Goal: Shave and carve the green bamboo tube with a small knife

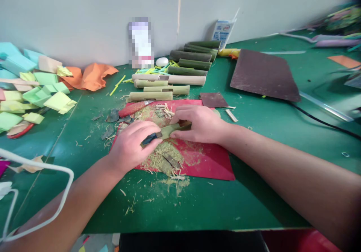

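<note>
White curved cable [68,191], nearest the camera, lower left, over the green table [208,210]. Folded pastel paper pieces [38,94], heaped. Left hand [131,144]: fingers pinching a small dark folded strip [150,138], material unclear, at one end of a pale green bamboo piece [168,131]. Pale, cut bamboo segments [166,90], four, beyond the hands, their skins apparently scraped off; judged the more advanced lot. Bamboo piece itself: between the two hands, over a red flat sheet [210,163] strewn with fine tan shavings [169,156]; mostly pale, so seemingly well along, its finish too blurred to grade. Dark green bamboo segments [194,63], several, farther back, skins on, seemingly unscraped. Right hand [201,122]: fingers grasping the bamboo piece's other end. Dark brown flat sheet [262,75], lying at right.
</note>
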### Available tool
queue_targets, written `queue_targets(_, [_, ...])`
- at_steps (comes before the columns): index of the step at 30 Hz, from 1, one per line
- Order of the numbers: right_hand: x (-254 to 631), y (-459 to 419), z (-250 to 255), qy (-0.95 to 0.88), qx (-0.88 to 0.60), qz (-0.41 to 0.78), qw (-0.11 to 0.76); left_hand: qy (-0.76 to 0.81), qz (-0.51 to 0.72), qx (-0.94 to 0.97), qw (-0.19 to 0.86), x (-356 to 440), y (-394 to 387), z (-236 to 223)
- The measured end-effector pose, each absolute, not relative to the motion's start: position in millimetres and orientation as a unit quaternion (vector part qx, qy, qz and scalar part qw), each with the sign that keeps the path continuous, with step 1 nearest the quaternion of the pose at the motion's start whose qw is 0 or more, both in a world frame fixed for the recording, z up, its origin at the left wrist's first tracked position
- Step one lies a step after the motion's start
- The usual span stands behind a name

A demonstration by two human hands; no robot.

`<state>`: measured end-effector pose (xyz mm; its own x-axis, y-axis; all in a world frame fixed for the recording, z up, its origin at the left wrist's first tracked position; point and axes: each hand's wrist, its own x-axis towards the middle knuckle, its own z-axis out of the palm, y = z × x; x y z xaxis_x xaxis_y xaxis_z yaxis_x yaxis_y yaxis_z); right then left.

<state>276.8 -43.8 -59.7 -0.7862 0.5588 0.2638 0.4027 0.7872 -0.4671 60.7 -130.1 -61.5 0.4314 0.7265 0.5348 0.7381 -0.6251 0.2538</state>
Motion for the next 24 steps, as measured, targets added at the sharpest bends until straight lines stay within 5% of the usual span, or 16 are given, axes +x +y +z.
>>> queue_targets(24, [276.3, -40.3, -58.6, -0.941, -0.219, 0.171, 0.193, -0.351, -0.277, -0.892, 0.066, 53.7, -126.5, -63.3])
